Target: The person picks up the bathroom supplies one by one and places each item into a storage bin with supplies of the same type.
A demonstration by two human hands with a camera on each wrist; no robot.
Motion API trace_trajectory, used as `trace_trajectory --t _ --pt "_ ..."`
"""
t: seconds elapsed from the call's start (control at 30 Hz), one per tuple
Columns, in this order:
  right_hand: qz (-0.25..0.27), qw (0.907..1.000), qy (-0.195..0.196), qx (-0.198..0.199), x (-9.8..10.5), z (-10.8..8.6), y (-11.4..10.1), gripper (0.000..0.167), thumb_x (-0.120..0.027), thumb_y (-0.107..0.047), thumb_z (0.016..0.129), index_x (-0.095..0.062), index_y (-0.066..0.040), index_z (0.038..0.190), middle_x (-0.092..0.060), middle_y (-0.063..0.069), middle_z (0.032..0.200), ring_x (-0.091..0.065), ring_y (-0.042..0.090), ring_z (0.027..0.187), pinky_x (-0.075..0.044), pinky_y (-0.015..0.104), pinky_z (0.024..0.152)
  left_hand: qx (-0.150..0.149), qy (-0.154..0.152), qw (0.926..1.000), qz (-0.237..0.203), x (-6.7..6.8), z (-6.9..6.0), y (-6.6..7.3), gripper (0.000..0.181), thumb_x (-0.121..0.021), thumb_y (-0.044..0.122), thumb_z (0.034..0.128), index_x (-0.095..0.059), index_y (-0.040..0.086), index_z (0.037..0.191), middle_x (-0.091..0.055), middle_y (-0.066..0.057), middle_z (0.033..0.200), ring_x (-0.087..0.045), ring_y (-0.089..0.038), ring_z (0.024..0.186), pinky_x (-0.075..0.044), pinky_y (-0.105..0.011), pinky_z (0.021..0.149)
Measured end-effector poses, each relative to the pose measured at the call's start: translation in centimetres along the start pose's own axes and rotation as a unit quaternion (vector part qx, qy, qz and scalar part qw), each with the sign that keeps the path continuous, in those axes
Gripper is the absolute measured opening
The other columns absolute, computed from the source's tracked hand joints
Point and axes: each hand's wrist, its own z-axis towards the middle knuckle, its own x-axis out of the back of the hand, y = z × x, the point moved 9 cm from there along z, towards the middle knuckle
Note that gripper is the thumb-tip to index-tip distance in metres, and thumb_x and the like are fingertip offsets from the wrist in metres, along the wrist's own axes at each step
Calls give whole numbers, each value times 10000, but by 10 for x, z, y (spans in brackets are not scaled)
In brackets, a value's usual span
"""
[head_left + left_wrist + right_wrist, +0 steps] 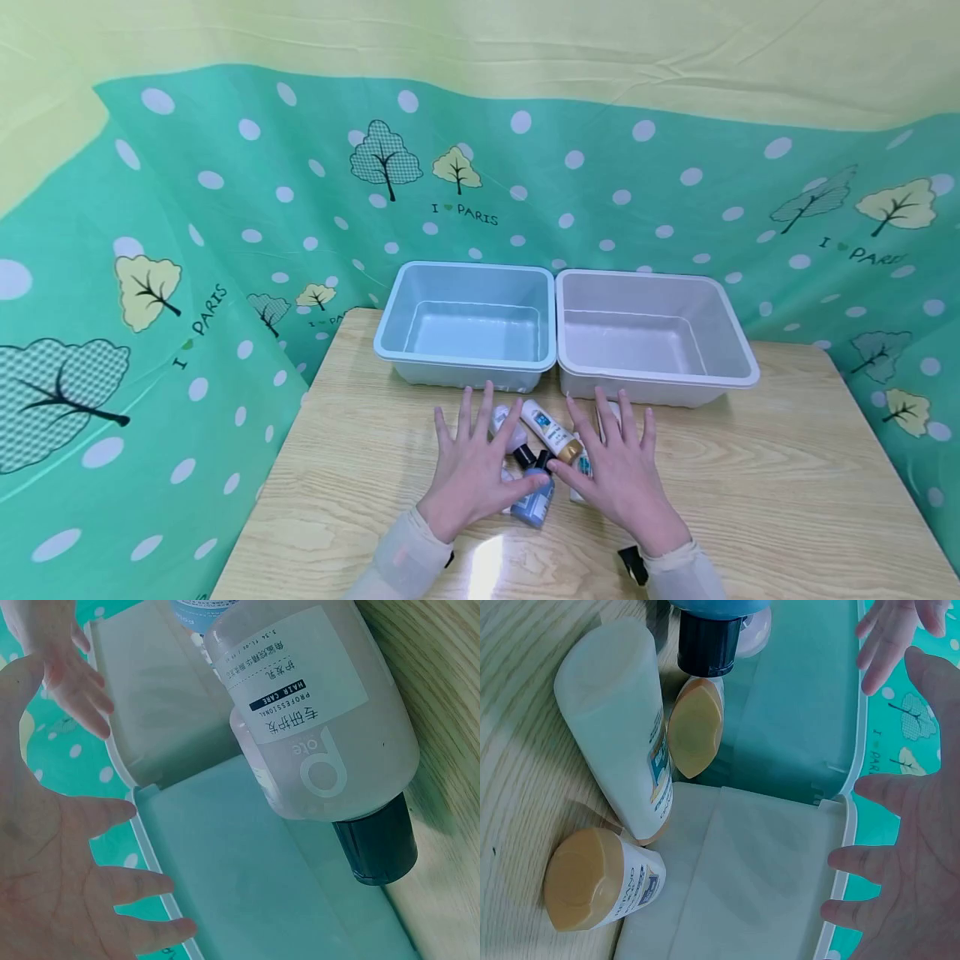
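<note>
The left hand (469,472) and right hand (621,477) spread wide, fingers straight, holding nothing, over a blue bottle (533,506), a white gold-capped tube (547,427) and other containers (613,720) clustered on the table (337,475). Beyond stand a blue bin (450,372) and, beside it, a pale lilac bin (678,394), before a dotted green cloth (637,200).

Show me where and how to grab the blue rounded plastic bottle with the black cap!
I'd grip the blue plastic bottle around the middle of its body, from above, thumb and fingers on opposite sides. It lies on its side, and its narrow black cap sits close to the pale lilac plastic bottle, so the wide body looks easier to hold.
</note>
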Motion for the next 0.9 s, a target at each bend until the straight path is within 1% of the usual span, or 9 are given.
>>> trace_trajectory --t 0.3,0.37,0.43,0.5,0.57,0.67,0.73,0.8,0.9 --pt "42 9999 96 34 2 0 -1 913 -508 -764 883 -212 -296 1608 -177 232 1617 -64 498 1463 80 698 1111 11 -56 10000 48 0 0 -1 1025 -271 929 801 -51 337 1608 -16 -174 1658 109 -419 1480 -61 -808 1034" --pt "79 9999 75 24 2 0 -1 899 -507 -752 893 -235 -274 1604 -178 237 1615 -62 497 1464 89 690 1113 31 -84 10000 18 0 0 -2 1010 -276 916 815 -71 331 1611 -5 -175 1657 102 -419 1481 -51 -803 1038" --pt "126 9999 70 -4 2 -1 0 869 -507 -725 913 -266 -245 1596 -185 244 1610 -71 497 1462 97 680 1117 42 24 10000 -33 2 0 -4 962 -321 871 855 -144 309 1616 -30 -186 1654 47 -429 1489 -89 -783 1060" --pt "194 9998 98 -29 3 -2 2 835 -529 -681 930 -304 -212 1583 -204 252 1600 -86 495 1459 91 674 1122 -31 340 9994 -88 8 1 -5 870 -410 776 913 -289 245 1590 -129 -219 1635 -72 -450 1484 -164 -739 1085" --pt "269 9995 125 -66 3 -2 4 805 -562 -629 942 -327 -187 1572 -223 255 1590 -104 490 1457 72 673 1128 -179 855 9961 -147 17 1 -7 737 -524 643 952 -448 159 1503 -274 -255 1576 -244 -467 1436 -288 -673 1081" --pt "439 9989 114 -122 2 -4 7 788 -627 -557 937 -351 -157 1558 -252 265 1574 -133 486 1452 13 696 1125 -454 1642 9850 -265 36 1 -11 555 -656 431 952 -578 63 1360 -459 -269 1440 -450 -460 1303 -447 -583 1003" --pt "537 9984 71 -176 1 -5 10 789 -654 -526 932 -354 -144 1553 -268 269 1565 -157 483 1445 -32 715 1115 -548 2057 9764 -369 47 1 -18 510 -697 337 934 -594 27 1325 -516 -264 1374 -514 -445 1235 -505 -546 944" --pt "614 9978 16 -231 -1 -7 14 786 -665 -500 933 -349 -135 1553 -278 274 1557 -182 483 1436 -67 729 1104 -568 2393 9682 -467 58 1 -28 496 -712 278 918 -596 2 1314 -542 -262 1333 -540 -435 1197 -526 -524 921" --pt "662 9974 53 -286 0 -10 18 779 -677 -470 932 -352 -129 1552 -308 277 1536 -240 483 1410 -115 743 1085 -498 2758 9585 -525 71 2 -48 487 -700 253 913 -595 -24 1300 -548 -281 1315 -550 -446 1172 -531 -520 914"
